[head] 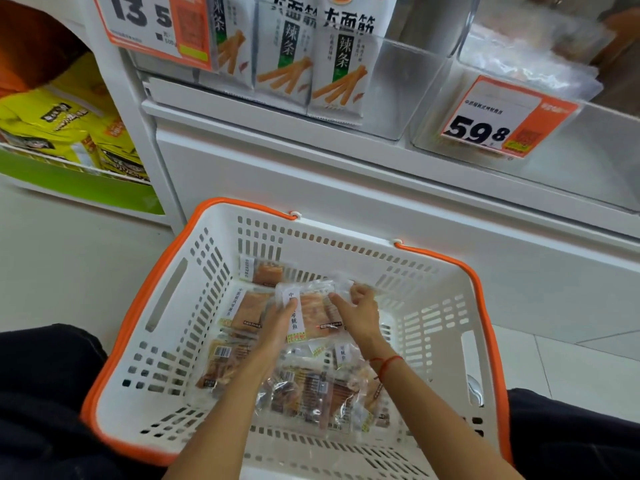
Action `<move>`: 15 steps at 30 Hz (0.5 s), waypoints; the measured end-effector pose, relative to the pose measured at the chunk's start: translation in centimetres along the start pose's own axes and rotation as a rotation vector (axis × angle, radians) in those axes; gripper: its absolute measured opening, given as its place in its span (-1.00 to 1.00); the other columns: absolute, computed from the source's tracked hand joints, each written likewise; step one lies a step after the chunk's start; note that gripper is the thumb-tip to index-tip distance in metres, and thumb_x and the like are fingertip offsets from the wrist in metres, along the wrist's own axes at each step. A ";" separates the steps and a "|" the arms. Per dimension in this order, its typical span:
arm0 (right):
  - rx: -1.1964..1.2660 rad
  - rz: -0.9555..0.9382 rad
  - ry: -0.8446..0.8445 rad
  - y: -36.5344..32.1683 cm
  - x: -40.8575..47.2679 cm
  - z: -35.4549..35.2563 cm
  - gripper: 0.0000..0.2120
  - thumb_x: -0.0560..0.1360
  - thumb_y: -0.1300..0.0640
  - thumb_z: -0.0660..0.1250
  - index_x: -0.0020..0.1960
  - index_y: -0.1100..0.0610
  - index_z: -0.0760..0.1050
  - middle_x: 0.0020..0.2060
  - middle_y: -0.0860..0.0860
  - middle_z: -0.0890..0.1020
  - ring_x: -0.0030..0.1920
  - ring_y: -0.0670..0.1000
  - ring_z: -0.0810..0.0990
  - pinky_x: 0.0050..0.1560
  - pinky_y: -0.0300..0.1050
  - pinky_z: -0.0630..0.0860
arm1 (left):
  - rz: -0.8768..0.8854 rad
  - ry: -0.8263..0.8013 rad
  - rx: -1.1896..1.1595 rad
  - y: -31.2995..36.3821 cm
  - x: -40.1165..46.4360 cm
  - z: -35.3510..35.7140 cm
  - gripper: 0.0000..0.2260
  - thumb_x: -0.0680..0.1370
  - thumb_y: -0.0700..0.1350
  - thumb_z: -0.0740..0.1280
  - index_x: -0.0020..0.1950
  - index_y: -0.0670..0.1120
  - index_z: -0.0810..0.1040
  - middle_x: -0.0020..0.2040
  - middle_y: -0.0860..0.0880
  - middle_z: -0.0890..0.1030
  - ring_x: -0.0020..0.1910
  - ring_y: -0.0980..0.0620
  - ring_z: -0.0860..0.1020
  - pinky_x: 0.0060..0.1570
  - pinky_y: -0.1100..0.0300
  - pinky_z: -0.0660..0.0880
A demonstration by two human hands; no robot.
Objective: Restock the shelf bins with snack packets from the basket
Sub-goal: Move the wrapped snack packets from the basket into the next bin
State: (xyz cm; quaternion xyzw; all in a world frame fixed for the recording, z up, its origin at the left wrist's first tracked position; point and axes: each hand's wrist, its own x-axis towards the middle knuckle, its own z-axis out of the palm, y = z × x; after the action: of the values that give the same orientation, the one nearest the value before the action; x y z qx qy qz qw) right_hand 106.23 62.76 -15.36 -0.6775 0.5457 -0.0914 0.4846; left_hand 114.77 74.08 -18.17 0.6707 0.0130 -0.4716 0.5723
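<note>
A white basket (440,327) with an orange rim stands on the floor below the shelf, holding several clear snack packets of dried squid. Both my hands reach into it. My left hand (277,320) grips the near left edge of one raised packet (313,311). My right hand (360,311) pinches the same packet's far right edge, a red string at its wrist. More packets (304,393) lie flat under my forearms. Above right, a clear shelf bin (433,109) with a 59.8 price tag (502,119) holds similar clear packets.
A neighbouring clear bin (391,81) holds white packets (339,64) printed with orange sticks, beside a 13.5 tag. Yellow bags (59,123) fill a low green-fronted shelf at the left. White shelf base lies behind the basket. My dark-clad knees flank the basket.
</note>
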 end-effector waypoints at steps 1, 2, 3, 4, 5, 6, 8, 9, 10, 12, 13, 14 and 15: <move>0.091 0.041 -0.129 -0.8 -0.2 -1.1 -0.75 0.50 0.09 0.37 0.09 0.15 0.38 0.07 0.06 0.52 0.05 0.00 0.52 0.10 -0.20 0.51 | 0.010 -0.018 -0.011 0.4 -0.3 0.2 -0.74 0.63 -0.01 0.17 0.28 -0.06 0.43 0.04 -0.12 0.56 -0.16 0.07 0.52 -0.29 0.22 0.43; 0.147 0.070 -0.277 -1.5 -0.3 -2.3 -0.89 0.52 0.17 0.33 -0.01 0.14 0.41 -0.02 0.05 0.55 -0.02 -0.03 0.54 0.00 -0.30 0.51 | 0.012 -0.034 -0.019 1.0 -0.7 0.6 -0.79 0.63 -0.03 0.17 0.19 -0.07 0.47 -0.04 -0.10 0.56 -0.19 0.06 0.52 -0.27 0.21 0.44; 0.154 0.089 -0.402 -2.0 -0.1 -3.4 -0.96 0.53 0.21 0.31 -0.05 0.13 0.46 -0.06 0.05 0.59 -0.05 -0.03 0.57 -0.04 -0.30 0.51 | 0.009 -0.048 -0.028 1.5 -1.1 0.9 -0.83 0.62 -0.04 0.18 0.10 -0.07 0.49 -0.11 -0.08 0.56 -0.21 0.04 0.52 -0.24 0.20 0.46; 0.137 0.109 -0.498 -2.2 0.2 -4.5 -0.95 0.51 0.19 0.33 -0.03 0.13 0.51 -0.04 0.06 0.63 -0.01 0.00 0.60 0.00 -0.22 0.52 | 0.008 -0.067 -0.045 2.1 -1.4 1.3 -0.85 0.62 -0.05 0.19 0.03 -0.08 0.50 -0.15 -0.08 0.56 -0.23 0.02 0.52 -0.21 0.15 0.47; 0.085 0.134 -0.551 -2.6 0.4 -5.6 -0.82 0.47 0.14 0.39 0.05 0.14 0.53 0.02 0.05 0.65 0.06 0.02 0.61 0.05 -0.11 0.52 | 0.010 -0.086 -0.070 2.7 -1.7 1.6 -0.85 0.61 -0.05 0.20 -0.01 -0.09 0.51 -0.18 -0.09 0.57 -0.24 -0.01 0.53 -0.18 0.12 0.48; 0.026 0.161 -0.562 -3.2 0.5 -6.6 -0.66 0.41 0.08 0.45 0.14 0.15 0.52 0.08 0.04 0.64 0.10 0.03 0.60 0.07 -0.04 0.52 | 0.018 -0.108 -0.074 3.3 -2.2 1.9 -0.83 0.61 -0.06 0.20 -0.03 -0.12 0.52 -0.21 -0.10 0.59 -0.24 -0.04 0.54 -0.15 0.08 0.50; -0.024 0.196 -0.540 -4.5 0.8 -8.5 -0.56 0.37 0.08 0.50 0.17 0.24 0.52 0.06 0.06 0.64 0.07 0.03 0.59 -0.03 -0.08 0.54 | 0.054 -0.166 -0.060 4.9 -3.4 2.8 -0.78 0.62 -0.06 0.18 -0.02 -0.16 0.54 -0.22 -0.13 0.63 -0.20 -0.09 0.58 -0.03 -0.03 0.52; -0.026 0.183 -0.527 -5.3 0.8 -9.4 -0.65 0.39 0.12 0.49 0.11 0.26 0.55 -0.01 0.07 0.64 0.01 0.03 0.58 -0.12 -0.12 0.54 | 0.077 -0.191 -0.056 5.8 -4.1 3.3 -0.77 0.62 -0.06 0.17 -0.01 -0.17 0.54 -0.20 -0.14 0.63 -0.18 -0.10 0.58 0.00 -0.02 0.52; -0.023 0.156 -0.504 -6.1 0.8 -10.3 -0.71 0.40 0.15 0.48 0.07 0.24 0.56 -0.07 0.08 0.63 -0.03 0.03 0.57 -0.20 -0.15 0.52 | 0.112 -0.200 -0.052 6.8 -4.8 3.9 -0.78 0.62 -0.06 0.16 0.00 -0.17 0.52 -0.18 -0.14 0.61 -0.18 -0.09 0.56 -0.03 0.05 0.54; -0.031 0.089 -0.438 -8.2 0.2 -12.3 -0.71 0.38 0.18 0.50 0.06 0.22 0.57 -0.11 0.11 0.58 -0.08 0.04 0.55 -0.23 -0.16 0.51 | 0.169 -0.210 -0.077 8.8 -6.2 5.0 -0.83 0.62 -0.11 0.15 -0.03 -0.14 0.49 -0.22 -0.09 0.55 -0.24 0.00 0.51 -0.26 0.25 0.53; -0.032 0.057 -0.401 -9.0 -0.1 -13.3 -0.70 0.37 0.21 0.50 0.07 0.24 0.57 -0.13 0.12 0.57 -0.10 0.05 0.54 -0.21 -0.14 0.51 | 0.191 -0.217 -0.085 9.7 -7.0 5.5 -0.85 0.62 -0.12 0.15 -0.04 -0.12 0.48 -0.27 -0.06 0.54 -0.28 0.03 0.51 -0.33 0.27 0.50; -0.029 0.024 -0.378 -9.9 -0.6 -14.4 -0.69 0.37 0.23 0.50 0.08 0.26 0.57 -0.14 0.13 0.57 -0.13 0.06 0.53 -0.20 -0.13 0.50 | 0.216 -0.233 -0.088 10.5 -7.6 6.0 -0.86 0.61 -0.12 0.17 -0.06 -0.10 0.49 -0.33 -0.02 0.55 -0.32 0.06 0.53 -0.34 0.27 0.47; -0.025 0.001 -0.366 -10.7 -1.1 -15.5 -0.71 0.38 0.24 0.49 0.08 0.26 0.57 -0.16 0.12 0.57 -0.17 0.05 0.53 -0.21 -0.15 0.50 | 0.240 -0.256 -0.086 11.3 -8.2 6.4 -0.89 0.56 -0.08 0.23 -0.11 -0.08 0.48 -0.36 0.01 0.56 -0.34 0.08 0.55 -0.29 0.25 0.47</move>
State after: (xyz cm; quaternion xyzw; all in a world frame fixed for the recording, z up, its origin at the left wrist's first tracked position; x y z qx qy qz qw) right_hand 102.66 54.32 1.18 -0.6885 0.4497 0.0403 0.5675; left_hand 112.63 69.47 -3.69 0.5768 -0.1197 -0.4805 0.6497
